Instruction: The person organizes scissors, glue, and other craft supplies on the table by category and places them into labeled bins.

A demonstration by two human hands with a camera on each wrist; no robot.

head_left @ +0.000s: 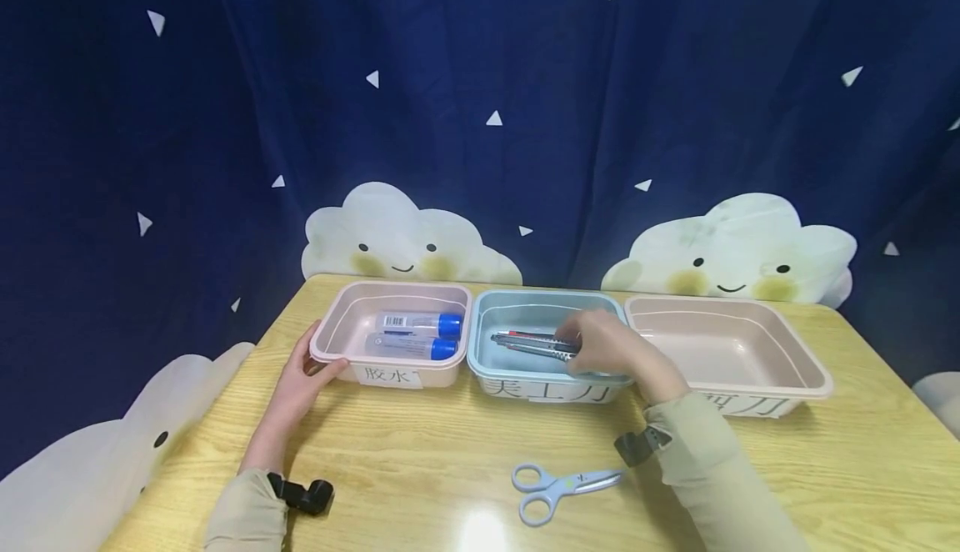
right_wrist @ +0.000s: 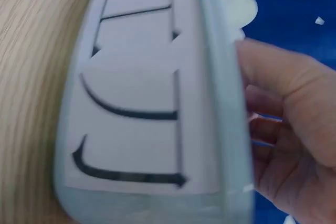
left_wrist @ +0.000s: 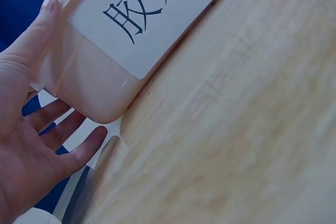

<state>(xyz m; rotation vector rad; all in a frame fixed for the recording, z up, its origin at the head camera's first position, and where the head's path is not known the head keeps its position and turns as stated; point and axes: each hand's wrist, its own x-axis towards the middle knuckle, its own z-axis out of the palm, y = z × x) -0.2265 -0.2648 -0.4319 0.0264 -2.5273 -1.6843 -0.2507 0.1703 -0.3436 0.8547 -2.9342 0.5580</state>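
Observation:
At the corner of the left pink bin (head_left: 341,362), my left hand (head_left: 300,378) grips with the thumb along the front and the index finger by the side. In the left wrist view its other fingers (left_wrist: 84,150) spread loosely below. My right hand (head_left: 603,343) reaches over the front rim of the blue bin (head_left: 495,370). Its fingers bend down at the ends of several utility knives (head_left: 528,343) lying there. The right wrist view hides the fingertips behind the bin wall, so I cannot tell whether they pinch a knife.
Two glue bottles (head_left: 420,348) with blue caps lie in the left bin. Another pinkish bin (head_left: 802,389) stands at the right. Light blue scissors (head_left: 562,485) lie on the wooden table (head_left: 420,469) in front. A dark blue curtain (head_left: 450,77) hangs behind.

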